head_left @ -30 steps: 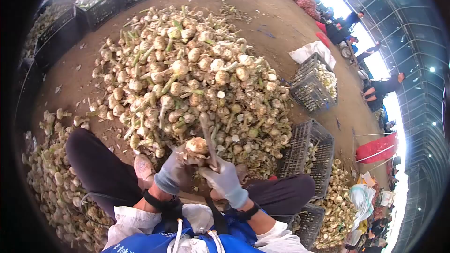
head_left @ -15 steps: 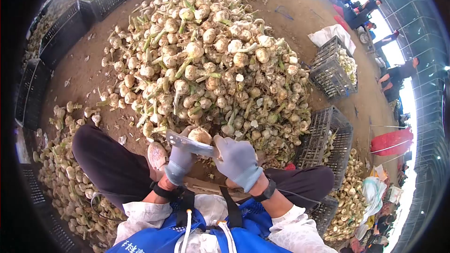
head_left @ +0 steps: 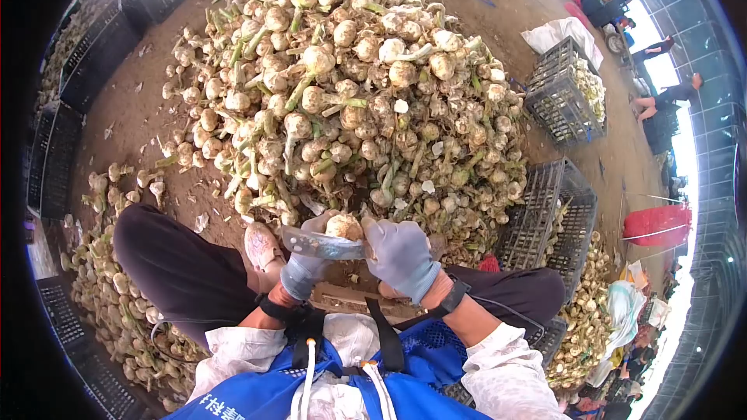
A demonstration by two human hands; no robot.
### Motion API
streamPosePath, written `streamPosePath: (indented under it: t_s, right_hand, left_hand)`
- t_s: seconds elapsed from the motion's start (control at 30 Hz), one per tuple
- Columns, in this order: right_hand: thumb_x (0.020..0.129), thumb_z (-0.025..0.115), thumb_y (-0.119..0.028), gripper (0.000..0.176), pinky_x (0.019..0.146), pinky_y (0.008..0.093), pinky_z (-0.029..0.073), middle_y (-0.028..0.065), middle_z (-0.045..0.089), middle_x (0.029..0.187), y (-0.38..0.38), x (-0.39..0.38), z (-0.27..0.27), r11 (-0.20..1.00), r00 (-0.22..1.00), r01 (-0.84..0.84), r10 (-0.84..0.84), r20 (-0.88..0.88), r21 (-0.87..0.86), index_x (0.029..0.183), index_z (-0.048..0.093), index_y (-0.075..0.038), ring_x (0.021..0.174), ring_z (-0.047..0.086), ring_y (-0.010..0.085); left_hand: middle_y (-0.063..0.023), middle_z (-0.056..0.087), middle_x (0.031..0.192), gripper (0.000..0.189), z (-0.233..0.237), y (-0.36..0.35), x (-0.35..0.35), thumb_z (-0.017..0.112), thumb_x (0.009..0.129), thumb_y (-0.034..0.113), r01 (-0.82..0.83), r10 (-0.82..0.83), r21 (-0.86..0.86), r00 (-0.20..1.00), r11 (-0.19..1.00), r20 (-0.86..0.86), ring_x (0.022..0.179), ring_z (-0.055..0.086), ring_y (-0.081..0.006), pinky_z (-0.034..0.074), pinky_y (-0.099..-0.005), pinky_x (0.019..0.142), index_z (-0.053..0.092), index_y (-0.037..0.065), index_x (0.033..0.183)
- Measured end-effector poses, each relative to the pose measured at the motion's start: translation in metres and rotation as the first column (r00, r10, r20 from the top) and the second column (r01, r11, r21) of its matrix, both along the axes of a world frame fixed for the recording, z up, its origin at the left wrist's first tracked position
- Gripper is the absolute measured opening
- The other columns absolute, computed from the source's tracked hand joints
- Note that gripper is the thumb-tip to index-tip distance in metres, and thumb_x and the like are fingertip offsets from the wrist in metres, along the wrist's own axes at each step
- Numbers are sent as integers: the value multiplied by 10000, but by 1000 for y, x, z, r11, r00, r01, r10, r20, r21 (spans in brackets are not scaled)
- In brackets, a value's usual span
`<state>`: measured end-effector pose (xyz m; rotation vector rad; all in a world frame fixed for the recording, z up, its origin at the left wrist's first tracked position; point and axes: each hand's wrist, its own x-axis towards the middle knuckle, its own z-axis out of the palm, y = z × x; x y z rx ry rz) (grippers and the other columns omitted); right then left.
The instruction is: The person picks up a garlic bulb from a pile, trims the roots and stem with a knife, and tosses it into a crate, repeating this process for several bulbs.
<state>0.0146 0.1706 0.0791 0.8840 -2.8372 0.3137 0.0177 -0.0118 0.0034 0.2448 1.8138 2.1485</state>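
Observation:
A large pile of garlic bulbs [head_left: 311,101] with cut stems lies on the ground in front of me. My left hand [head_left: 308,264], in a grey glove, is closed around a pale garlic bulb [head_left: 344,226] above the pile's near edge. In my gloved right hand [head_left: 400,255], the fingers are wrapped round the handle end of a knife. Its wide metal blade [head_left: 323,246] points left, across the near side of the bulb and in front of my left hand. The handle itself is hidden in my fist.
Black crates [head_left: 548,218] stand on the right, another crate [head_left: 566,93] beyond holding garlic. More crates [head_left: 97,66] line the left. Loose garlic [head_left: 124,303] lies beside my left leg. A red sack [head_left: 657,225] and several people are farther right.
The whole view has shifted slightly. Both hands, the knife and the bulb remain close together, with the bulb now a little nearer my right hand.

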Motion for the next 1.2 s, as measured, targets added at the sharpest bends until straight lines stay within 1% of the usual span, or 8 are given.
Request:
streamPosePath:
  t_s: [0.3,0.4,0.6,0.77,0.8,0.83,1.0,1.2]
  right_hand:
    - [694,607,-116,215,494,372,470,121,596,635,28,-13,-51,984,995,86,-77,60,-153,875,618,-1,543,585,294]
    - [758,622,-175,201,534,338,492,141,636,648,73,-43,-68,735,625,619,-675,391,278,848,655,1,593,628,257]
    - [809,658,-390,398,503,211,447,7,609,700,-14,-2,11,461,422,778,117,899,-426,958,642,-21,555,531,66]
    - [838,644,-355,366,583,195,425,-15,586,738,-14,4,-48,-3,557,817,263,788,-576,955,636,-8,657,520,58]
    - [840,644,-340,354,635,198,426,-12,591,765,-11,3,-47,-115,403,914,365,839,-389,956,636,-5,712,527,63]
    - [840,644,-340,354,635,198,426,-12,591,765,-15,6,-46,-109,396,917,372,840,-384,956,636,-5,712,527,63]
    - [805,637,-253,292,571,247,454,43,628,757,-2,8,-28,510,538,769,-190,821,-386,986,636,-24,621,581,132]
    - [722,583,-166,253,648,403,498,155,639,803,-2,-12,21,910,865,375,-274,421,-179,955,627,-78,746,615,331]
  left_hand:
    - [-66,638,844,379,46,7,4,664,667,-25,-134,133,46,990,990,40,800,604,-121,482,-253,741,559,-37,1030]
    - [-1,632,906,258,55,-2,7,665,742,-21,-182,184,203,983,962,8,825,571,-74,463,-234,760,589,-34,988]
    - [-92,603,864,356,34,7,-29,775,570,141,-292,-253,-720,799,629,-546,891,577,-208,457,-318,776,619,66,882]
    - [-75,592,983,307,27,11,-30,693,732,263,-743,255,-358,570,566,-781,953,551,-187,450,-301,814,612,104,982]
    - [-65,596,994,292,24,10,-30,634,799,256,-484,418,-205,859,851,-294,951,549,-177,453,-295,812,596,87,1034]
    - [-55,601,1006,284,22,9,-28,575,866,249,-295,249,152,932,943,263,950,548,-168,456,-289,810,581,71,1087]
    - [-35,631,945,246,25,6,-22,558,851,98,-221,200,13,903,975,381,792,595,-149,484,-275,722,588,-3,1074]
    - [-96,644,836,242,11,20,-23,708,640,113,-231,12,-645,945,729,-325,786,608,-300,489,-361,675,646,89,873]
